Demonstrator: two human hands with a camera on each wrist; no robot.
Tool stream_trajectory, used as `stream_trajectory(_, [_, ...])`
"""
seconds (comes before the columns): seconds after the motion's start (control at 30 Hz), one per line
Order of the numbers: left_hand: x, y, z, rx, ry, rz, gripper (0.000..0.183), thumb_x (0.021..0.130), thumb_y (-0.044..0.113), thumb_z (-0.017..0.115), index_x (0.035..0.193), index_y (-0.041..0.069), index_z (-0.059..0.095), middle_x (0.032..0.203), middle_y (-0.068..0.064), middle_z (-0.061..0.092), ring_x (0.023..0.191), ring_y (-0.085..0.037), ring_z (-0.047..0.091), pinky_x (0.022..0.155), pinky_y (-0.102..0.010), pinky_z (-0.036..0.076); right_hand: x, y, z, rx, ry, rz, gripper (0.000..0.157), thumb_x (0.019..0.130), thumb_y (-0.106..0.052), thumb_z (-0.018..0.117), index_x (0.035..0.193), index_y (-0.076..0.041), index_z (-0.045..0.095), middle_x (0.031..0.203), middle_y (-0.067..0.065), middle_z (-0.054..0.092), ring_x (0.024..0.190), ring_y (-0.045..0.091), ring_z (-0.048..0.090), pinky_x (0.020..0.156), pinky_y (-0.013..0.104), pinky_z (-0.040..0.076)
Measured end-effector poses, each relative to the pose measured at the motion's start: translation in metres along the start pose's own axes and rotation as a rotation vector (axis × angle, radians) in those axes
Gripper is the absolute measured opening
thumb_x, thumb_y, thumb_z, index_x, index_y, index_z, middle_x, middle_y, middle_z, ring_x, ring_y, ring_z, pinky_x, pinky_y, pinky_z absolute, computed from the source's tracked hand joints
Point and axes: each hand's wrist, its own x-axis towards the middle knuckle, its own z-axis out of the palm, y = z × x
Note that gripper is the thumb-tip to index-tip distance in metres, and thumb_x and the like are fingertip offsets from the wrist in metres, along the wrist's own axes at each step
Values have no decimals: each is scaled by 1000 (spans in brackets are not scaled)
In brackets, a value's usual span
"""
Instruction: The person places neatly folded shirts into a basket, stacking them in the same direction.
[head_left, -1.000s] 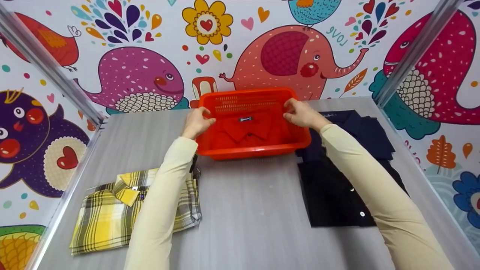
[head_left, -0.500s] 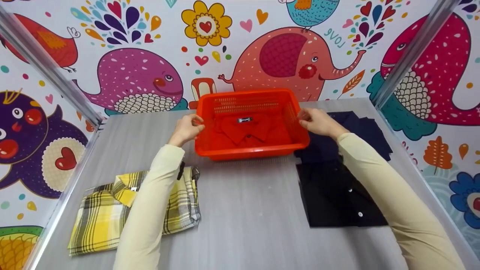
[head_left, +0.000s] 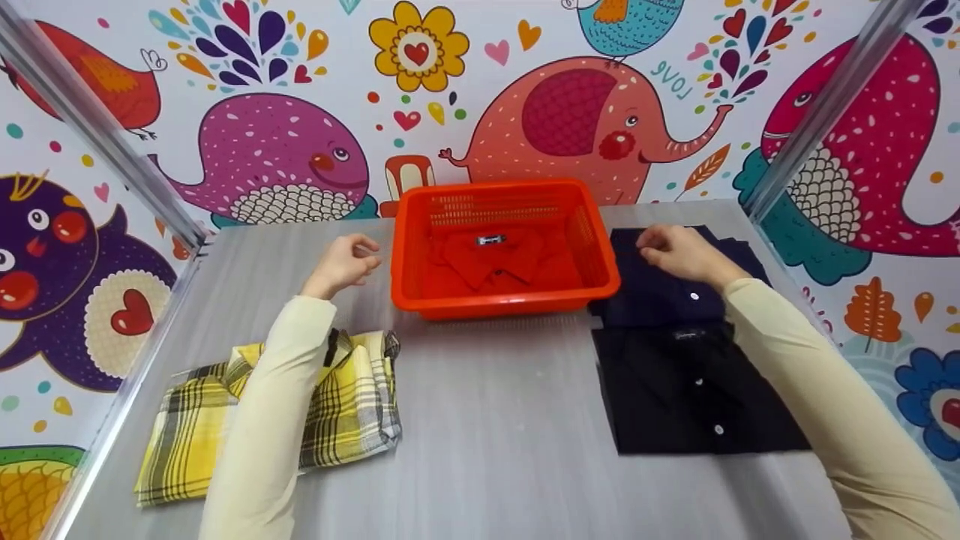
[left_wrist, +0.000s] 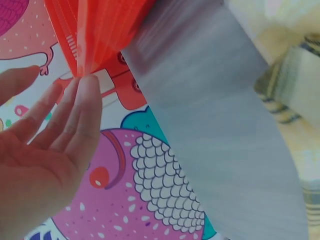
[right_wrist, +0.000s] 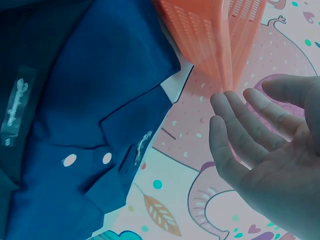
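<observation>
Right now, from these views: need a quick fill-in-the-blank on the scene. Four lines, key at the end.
1. The collared shirt inside the perforated plastic basket is ____ in colour.
2. The folded plaid shirt lies on the person's ____ side of the table.
3. The visible buttons on the folded black shirt are ____ in colour.
4. The left hand and right hand are holding ____.

Missing words: red; left; white; nothing.
</observation>
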Motion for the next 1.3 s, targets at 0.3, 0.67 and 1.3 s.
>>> stream_trajectory(0.3, [-16,-19,-4,-36,-60,-26,31,93,1,55,120,-13,52,111,-31,59,75,-12,57,67,-26,55,-25,22,3,1,2,15,16,93,-3,56,105,6,62,98,20,66,81,27,62,65,31,49])
stream_trajectory(0.67, [-31,-47,1,-78,-163,-68,31,93,1,55,120,-14,52,106,-26,61,75,-14,59,72,-35,56,-54,56,1,-27,44,13,13,91,-3,59,99,6,63,88,14,68,73,19,61,67,31,47])
stream_trajectory(1.3, [-46,-55,29,-62,-318,10,23,89,-1,55,105,-18,56,84,-16,63,68,-15,56,59,-23,48,-119,106,-13,92,-1,120,20,95,-2,52,107,14,57,95,23,64,75,20,61,60,24,51])
